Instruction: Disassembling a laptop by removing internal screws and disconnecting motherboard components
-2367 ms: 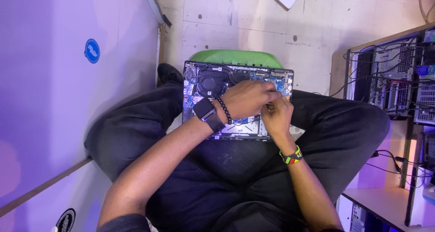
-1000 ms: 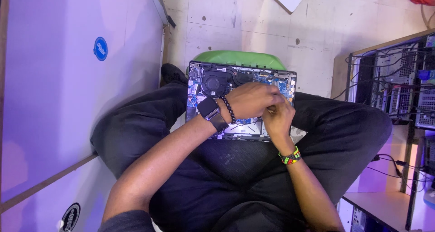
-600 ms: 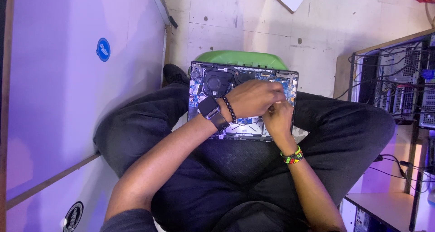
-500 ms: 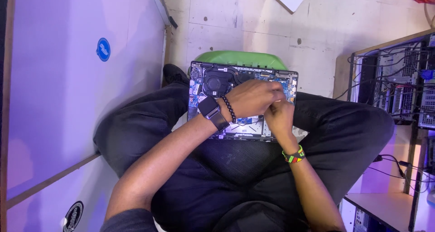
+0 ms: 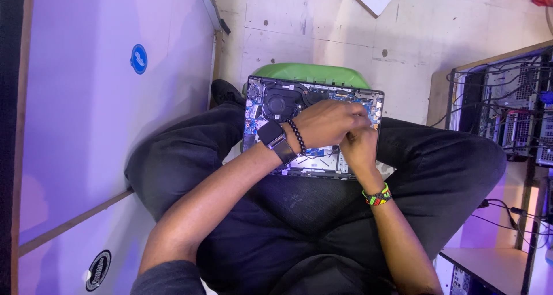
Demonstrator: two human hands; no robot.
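Observation:
An open laptop (image 5: 277, 106) with its bottom cover off lies on my crossed legs, showing a fan, a heat pipe and a blue circuit board. My left hand (image 5: 327, 122), with a black watch (image 5: 275, 138) and a dark bead bracelet, lies over the right half of the board with curled fingers. My right hand (image 5: 359, 150), with a coloured bead bracelet on the wrist, is bunched right below it, fingertips touching the left fingers near the laptop's right edge. Whatever sits between the fingers is hidden.
A green rounded object (image 5: 305, 72) lies under the laptop's far edge. A large white panel (image 5: 86, 99) leans along the left. At the right stands a rack with computer hardware (image 5: 512, 111) and loose cables (image 5: 501, 208). A black shoe (image 5: 224, 92) rests beside the laptop.
Both hands stay over the right side of the board, with only small finger movements. The camera view has drifted slightly.

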